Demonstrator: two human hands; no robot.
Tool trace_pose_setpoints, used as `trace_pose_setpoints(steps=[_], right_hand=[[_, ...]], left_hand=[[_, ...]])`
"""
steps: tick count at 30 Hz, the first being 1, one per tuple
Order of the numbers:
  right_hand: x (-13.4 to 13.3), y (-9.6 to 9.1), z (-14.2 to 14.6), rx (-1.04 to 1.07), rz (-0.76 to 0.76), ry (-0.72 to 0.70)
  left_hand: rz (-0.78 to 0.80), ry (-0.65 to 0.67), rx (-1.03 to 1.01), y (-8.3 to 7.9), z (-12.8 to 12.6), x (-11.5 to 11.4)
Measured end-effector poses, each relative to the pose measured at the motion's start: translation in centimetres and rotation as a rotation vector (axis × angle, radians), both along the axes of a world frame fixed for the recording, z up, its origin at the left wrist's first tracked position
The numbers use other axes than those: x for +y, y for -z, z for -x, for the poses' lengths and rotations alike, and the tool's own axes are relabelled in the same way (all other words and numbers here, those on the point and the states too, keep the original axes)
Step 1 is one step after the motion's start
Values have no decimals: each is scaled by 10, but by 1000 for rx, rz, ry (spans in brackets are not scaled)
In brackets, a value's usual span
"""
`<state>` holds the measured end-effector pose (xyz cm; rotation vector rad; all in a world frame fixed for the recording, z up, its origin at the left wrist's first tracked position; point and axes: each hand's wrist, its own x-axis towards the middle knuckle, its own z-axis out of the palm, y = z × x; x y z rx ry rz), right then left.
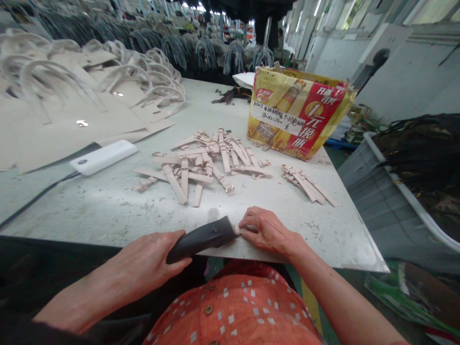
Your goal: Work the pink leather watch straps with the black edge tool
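Note:
My left hand (143,266) is wrapped round the handle end of a dark, flat tool (203,237) that lies at the near edge of the white table (108,206). The tool's tip meets a small beige strap (241,229) that my right hand (268,230) pins to the table with closed fingers. Several beige straps with metal buckles lie in a loose pile (206,163) just beyond my hands. A smaller stacked bundle of straps (309,184) sits to the right.
A yellow and red cardboard box (298,115) stands at the back right. A white power bank (103,156) with a cable lies at the left, beside stacked beige bag panels with handles (82,91). A grey crate (391,211) of dark material stands off the table's right.

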<state>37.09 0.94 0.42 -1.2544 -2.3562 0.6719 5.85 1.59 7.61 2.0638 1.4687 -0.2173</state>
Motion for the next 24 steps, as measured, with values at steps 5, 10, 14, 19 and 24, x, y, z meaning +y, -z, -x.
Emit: trace_pose_setpoints(steps=[5,10,14,19,24], right_hand=[[-3,2,-9,-35,-21,-36],[-7,21,-9,96,-84,19],[-5,33,-8,238,-87,80],[1,38,-5,274,-86,51],[3,37,-3,295,-50,43]], left_hand=[[40,34,55,-3,-1,2],[41,31,69,-3,-1,4],[39,49,100,-3,0,2],[36,78,187,-9,-4,0],[60,85,181,-12,-9,1]])
